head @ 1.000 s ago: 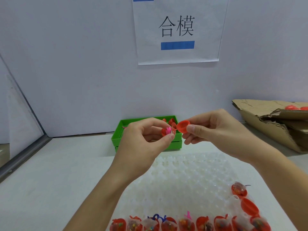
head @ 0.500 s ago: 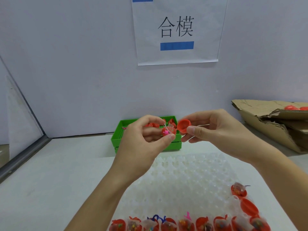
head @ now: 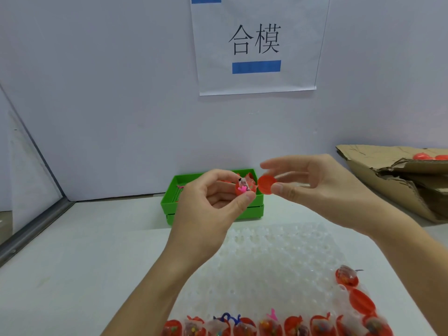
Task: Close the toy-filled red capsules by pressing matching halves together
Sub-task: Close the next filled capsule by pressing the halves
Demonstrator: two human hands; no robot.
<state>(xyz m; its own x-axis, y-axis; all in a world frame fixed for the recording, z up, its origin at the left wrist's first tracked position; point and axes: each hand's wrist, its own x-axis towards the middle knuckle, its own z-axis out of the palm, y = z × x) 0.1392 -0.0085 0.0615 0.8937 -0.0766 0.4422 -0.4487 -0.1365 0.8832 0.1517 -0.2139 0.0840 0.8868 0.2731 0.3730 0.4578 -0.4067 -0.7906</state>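
Head view shows the left hand point(head: 213, 207) pinching the filled half point(head: 244, 187); the right hand point(head: 312, 187) pinches the empty cap point(head: 266, 184) just beside it, above the green bin point(head: 174, 202). Tuck the protruding toy inside, align rims squarely, then press.

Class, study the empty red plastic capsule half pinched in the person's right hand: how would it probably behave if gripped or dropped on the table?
The empty red plastic capsule half is probably light: the right hand holds it with a fingertip pinch alone. Its smooth, glossy shell may slip under a loose grip. Being rounded, it would likely rock or roll on the white table.

Both hands raised close together, left hand point(head: 213, 202) fingers curled pinching, right hand point(head: 315, 187) thumb and finger pinching
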